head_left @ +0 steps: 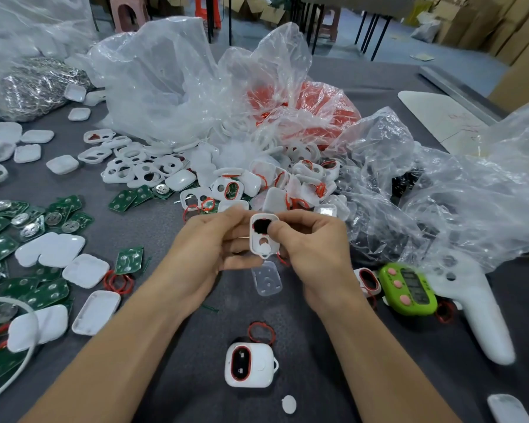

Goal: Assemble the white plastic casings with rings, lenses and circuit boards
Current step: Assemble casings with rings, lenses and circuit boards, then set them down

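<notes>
Nearest: a small white round plastic disc (288, 404) lies on the grey counter (196, 377), toward the camera from the held white rounded-square plastic casing (264, 241).
Held casing: it is lifted off the counter at mid-frame, with its open face to the camera. A black round part (260, 226) sits in its upper opening and a white round piece shows in the lower one.
Left hand: the left hand (208, 239) grips the held casing by its left edge, fingers curled behind it.
Right hand: the right hand (313, 244) pinches the right side, and its thumb (283, 232) presses at the edge of the black part.
Done: a closed white casing with a red oval ring (251, 364) lies toward the camera from the held casing. A second ringed casing (368, 277) lies to its right.
Waiting: a clear plastic lens insert (266, 277) sits just below the held casing and a loose red rubber ring (260, 332) lies further toward the camera. Green circuit boards (9, 239) are spread to the left and a heap of empty white shells (171, 169) lies beyond.
Stage: this looks like an early step on this unit, since no ring or board is visible in it. Most of the batch appears unassembled.
</notes>
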`<state>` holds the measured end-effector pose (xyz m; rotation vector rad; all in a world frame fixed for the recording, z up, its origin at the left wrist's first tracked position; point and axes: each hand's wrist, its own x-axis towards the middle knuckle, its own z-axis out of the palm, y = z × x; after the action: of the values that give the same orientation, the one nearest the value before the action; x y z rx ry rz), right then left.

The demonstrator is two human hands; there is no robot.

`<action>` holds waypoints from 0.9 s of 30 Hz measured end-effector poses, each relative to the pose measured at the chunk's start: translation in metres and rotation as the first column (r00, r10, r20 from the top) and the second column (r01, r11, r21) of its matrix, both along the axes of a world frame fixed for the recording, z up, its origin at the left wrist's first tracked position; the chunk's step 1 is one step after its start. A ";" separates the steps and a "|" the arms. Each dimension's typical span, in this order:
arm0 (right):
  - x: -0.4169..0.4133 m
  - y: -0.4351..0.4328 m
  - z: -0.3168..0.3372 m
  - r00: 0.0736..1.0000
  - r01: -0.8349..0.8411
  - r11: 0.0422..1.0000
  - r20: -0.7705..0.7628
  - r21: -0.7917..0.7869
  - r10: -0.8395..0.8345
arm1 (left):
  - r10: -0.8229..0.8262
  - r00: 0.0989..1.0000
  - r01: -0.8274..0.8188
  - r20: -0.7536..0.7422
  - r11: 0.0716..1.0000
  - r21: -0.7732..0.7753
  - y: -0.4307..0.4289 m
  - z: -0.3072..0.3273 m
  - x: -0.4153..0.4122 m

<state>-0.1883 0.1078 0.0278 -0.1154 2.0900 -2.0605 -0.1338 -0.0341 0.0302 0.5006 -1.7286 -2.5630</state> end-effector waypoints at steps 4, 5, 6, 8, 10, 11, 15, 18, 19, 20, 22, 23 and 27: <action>-0.005 0.005 0.002 0.997 -0.047 0.995 0.061 -0.092 0.053 | -0.220 0.975 0.221 -0.024 0.967 0.129 -0.012 -0.005 0.002; -0.006 0.007 0.003 0.994 -0.080 0.991 0.062 -0.103 0.086 | -0.236 0.971 0.238 -0.031 0.959 0.157 -0.014 -0.006 0.002; -0.006 0.009 0.003 0.990 -0.117 0.987 0.065 -0.106 0.125 | -0.251 0.967 0.254 -0.038 0.952 0.174 -0.015 -0.007 0.003; -0.006 0.011 0.004 0.977 -0.194 0.976 0.070 -0.102 0.202 | -0.279 0.959 0.283 -0.047 0.939 0.194 -0.017 -0.008 0.003; -0.006 0.012 0.005 0.966 -0.242 0.967 0.071 -0.082 0.248 | -0.297 0.953 0.302 -0.058 0.930 0.210 -0.018 -0.008 0.003; -0.006 0.013 0.005 0.965 -0.247 0.967 0.069 -0.069 0.251 | -0.303 0.951 0.309 -0.063 0.926 0.217 -0.018 -0.009 0.003; -0.007 0.012 0.002 0.981 -0.196 0.978 0.019 0.072 0.195 | -0.297 0.953 0.303 -0.060 0.924 0.235 -0.017 -0.009 0.002; -0.007 0.011 0.001 0.991 -0.112 0.981 -0.052 0.156 0.121 | -0.286 0.956 0.293 -0.064 0.915 0.279 -0.016 -0.008 0.001; -0.007 0.011 0.001 0.993 -0.072 0.985 -0.078 0.154 0.085 | -0.285 0.956 0.291 -0.064 0.911 0.292 -0.016 -0.008 0.001; -0.008 0.012 0.002 0.991 -0.032 0.988 -0.120 0.150 0.050 | -0.283 0.957 0.288 -0.062 0.910 0.298 -0.016 -0.007 0.001; -0.010 0.017 0.007 0.973 0.013 0.986 -0.231 0.165 0.026 | -0.273 0.960 0.278 -0.060 0.911 0.305 -0.016 -0.007 0.000; -0.011 0.020 0.009 0.959 0.003 0.981 -0.278 0.192 0.052 | -0.263 0.963 0.269 -0.061 0.911 0.312 -0.016 -0.007 0.000; -0.006 0.026 0.013 0.900 -0.047 0.922 -0.383 0.385 0.206 | -0.225 0.972 0.234 -0.065 0.927 0.293 -0.016 -0.008 -0.002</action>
<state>-0.1940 0.1335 0.0404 -0.6718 2.5961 -1.6357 -0.1358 -0.0496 0.0219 0.2723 -1.4736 -3.0015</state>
